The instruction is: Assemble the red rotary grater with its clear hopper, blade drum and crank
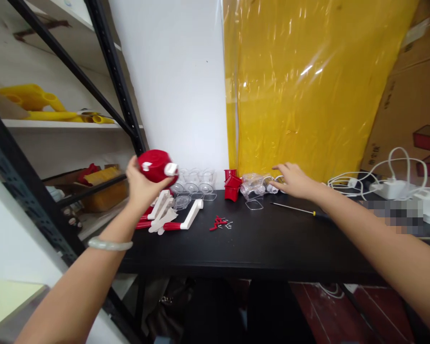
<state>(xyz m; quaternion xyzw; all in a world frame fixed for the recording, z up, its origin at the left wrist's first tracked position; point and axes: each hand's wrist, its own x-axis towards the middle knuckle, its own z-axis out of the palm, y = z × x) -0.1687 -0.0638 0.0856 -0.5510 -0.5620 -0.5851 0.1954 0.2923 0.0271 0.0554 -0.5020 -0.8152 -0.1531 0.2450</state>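
My left hand (pixel 142 188) is wrapped round a red rounded part (pixel 155 162) with a white knob on its side, held above the left end of the black table (pixel 258 248). Under it lie white crank handles (pixel 191 215) with red grips. My right hand (pixel 293 180) reaches to the back of the table, fingers stretched out over small white and gold round parts (pixel 272 185); its fingertips may touch one, which I cannot tell. Left of it are red plastic pieces (pixel 232 185) and clear plastic parts (pixel 252 184). Small red pieces and screws (pixel 220 223) lie mid-table.
A screwdriver (pixel 294 209) lies below my right hand. White cables and a power adapter (pixel 392 188) sit at the right. On the left stands a black-framed shelf (pixel 111 62). Clear moulded cups (pixel 195 181) stand against the wall, beside a yellow plastic sheet (pixel 308 95).
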